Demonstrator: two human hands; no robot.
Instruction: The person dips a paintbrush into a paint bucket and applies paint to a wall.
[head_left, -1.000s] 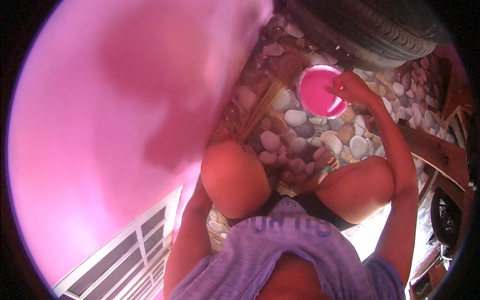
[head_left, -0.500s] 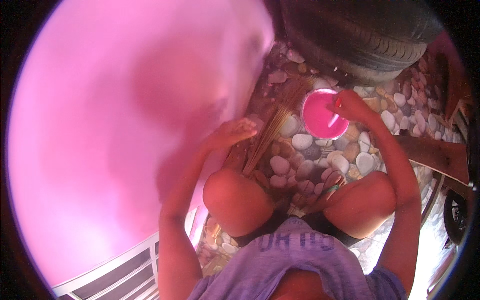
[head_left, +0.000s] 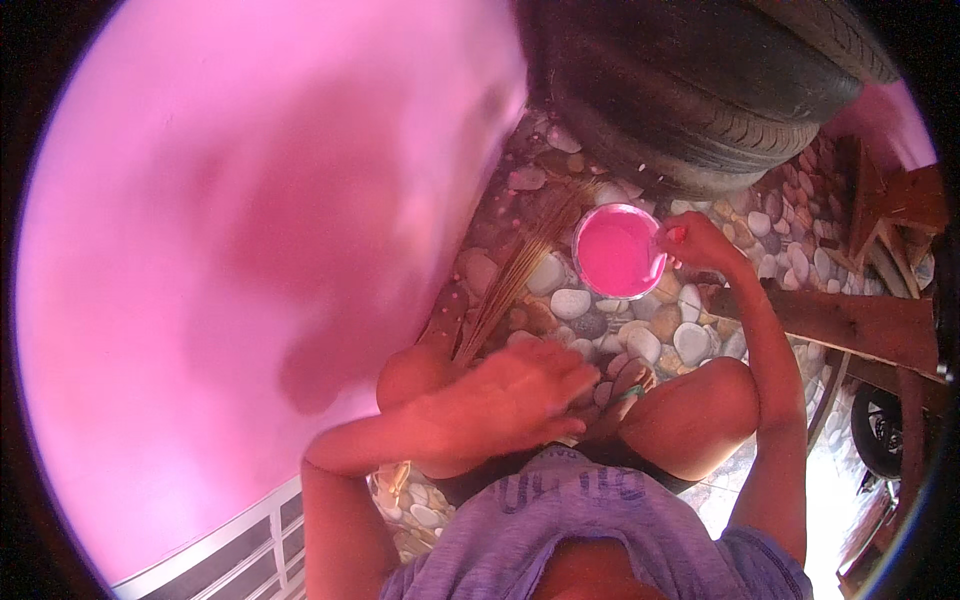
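My right hand [head_left: 700, 243] is closed at the right rim of a round pail of bright pink paint [head_left: 615, 252]. It grips what looks like a paintbrush [head_left: 659, 262], with a red bit showing between the fingers and a pale part reaching down by the inner rim. Most of the brush is hidden by the hand. My left hand [head_left: 535, 390], slightly blurred, hangs over my lap between the knees, fingers stretched out and holding nothing. Left of the pail, a bundle of thin straw-coloured sticks [head_left: 515, 275] lies slanted on the floor.
A pink wall [head_left: 250, 250] rises on the left, with a white slatted frame [head_left: 235, 550] at its foot. Stacked black tyres [head_left: 690, 100] stand beyond the pail. Wooden boards [head_left: 850, 320] and a black wheel [head_left: 880, 430] are to the right. The floor [head_left: 690, 340] has a pebble pattern.
My left hand has swung from beside the wall to the right and nearer, over my lap. The right hand has shifted from over the paint to the pail's right rim with the brush.
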